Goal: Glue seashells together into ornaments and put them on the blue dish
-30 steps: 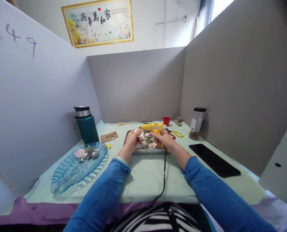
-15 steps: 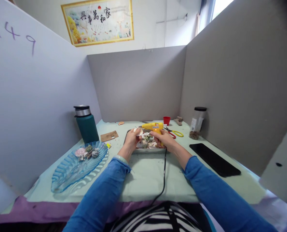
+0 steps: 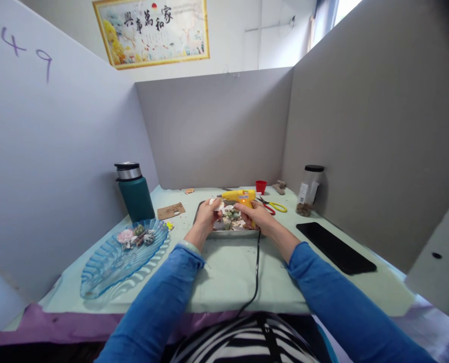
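Note:
My right hand [image 3: 257, 217] is wrapped round the grip of a yellow hot glue gun [image 3: 235, 195], whose nozzle points left. A black cord [image 3: 258, 272] runs from the gun down toward my body. Between the fingers of my left hand [image 3: 206, 218] is a small white seashell [image 3: 217, 204], close under the nozzle; the fingers partly cover it. Both hands are over a metal tray [image 3: 234, 234] that holds several shells [image 3: 230, 218] of mixed colours.
At left are a blue scalloped glass dish [image 3: 107, 269] with several shells, a teal bottle [image 3: 135, 199] and a brown card [image 3: 171, 210]. Scissors [image 3: 277, 206], a red cup [image 3: 261, 187], a clear jar [image 3: 308, 194] and a black phone-like slab [image 3: 334, 247] are at right. Grey partitions surround the table.
The whole view has shifted very slightly. Both hands keep the same hold, with the glue gun's nozzle still just above the seashell.

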`<action>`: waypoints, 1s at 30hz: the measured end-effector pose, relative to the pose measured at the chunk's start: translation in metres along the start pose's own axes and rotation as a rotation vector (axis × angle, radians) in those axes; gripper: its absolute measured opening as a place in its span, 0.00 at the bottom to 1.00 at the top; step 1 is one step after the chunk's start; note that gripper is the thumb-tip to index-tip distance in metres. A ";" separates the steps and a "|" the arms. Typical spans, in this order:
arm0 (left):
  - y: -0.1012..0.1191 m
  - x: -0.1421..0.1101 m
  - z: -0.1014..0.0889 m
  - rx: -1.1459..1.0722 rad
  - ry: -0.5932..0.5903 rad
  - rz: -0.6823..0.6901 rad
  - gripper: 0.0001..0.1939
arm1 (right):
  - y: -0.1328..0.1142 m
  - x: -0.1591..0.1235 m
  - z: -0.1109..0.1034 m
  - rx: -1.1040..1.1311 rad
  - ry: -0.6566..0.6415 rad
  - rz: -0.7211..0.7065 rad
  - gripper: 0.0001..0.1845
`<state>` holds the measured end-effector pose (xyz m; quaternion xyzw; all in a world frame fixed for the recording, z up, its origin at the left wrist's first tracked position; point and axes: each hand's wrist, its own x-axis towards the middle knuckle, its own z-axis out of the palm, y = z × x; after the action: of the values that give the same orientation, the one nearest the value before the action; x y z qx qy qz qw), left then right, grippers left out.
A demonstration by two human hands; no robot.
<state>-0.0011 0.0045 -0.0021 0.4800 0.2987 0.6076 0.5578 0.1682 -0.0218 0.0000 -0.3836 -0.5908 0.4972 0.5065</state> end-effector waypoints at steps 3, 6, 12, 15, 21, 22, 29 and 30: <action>0.001 0.000 0.000 -0.007 0.009 -0.002 0.18 | -0.001 -0.001 0.000 0.002 -0.004 -0.008 0.21; 0.001 0.001 -0.001 -0.038 0.020 -0.016 0.17 | -0.001 -0.001 0.000 -0.002 0.003 0.003 0.21; 0.002 0.003 -0.003 -0.095 0.070 -0.030 0.15 | -0.001 -0.001 -0.001 -0.003 -0.010 0.019 0.21; 0.005 0.002 -0.001 -0.121 0.112 -0.042 0.15 | 0.000 -0.001 -0.001 -0.006 -0.013 0.020 0.20; 0.008 0.000 0.001 -0.152 0.141 -0.051 0.14 | 0.001 0.000 -0.002 -0.002 -0.014 0.023 0.21; 0.008 0.000 0.001 -0.149 0.130 -0.052 0.14 | 0.001 0.000 -0.003 0.000 -0.013 0.025 0.21; 0.001 0.004 -0.004 -0.111 0.029 -0.047 0.13 | 0.002 0.001 -0.003 0.011 -0.016 0.020 0.21; 0.000 0.004 -0.004 -0.107 0.024 -0.046 0.14 | 0.002 0.000 -0.003 0.009 -0.016 0.024 0.21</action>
<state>-0.0050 0.0094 -0.0024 0.4349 0.2835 0.6155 0.5930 0.1706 -0.0205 -0.0018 -0.3843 -0.5879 0.5089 0.4977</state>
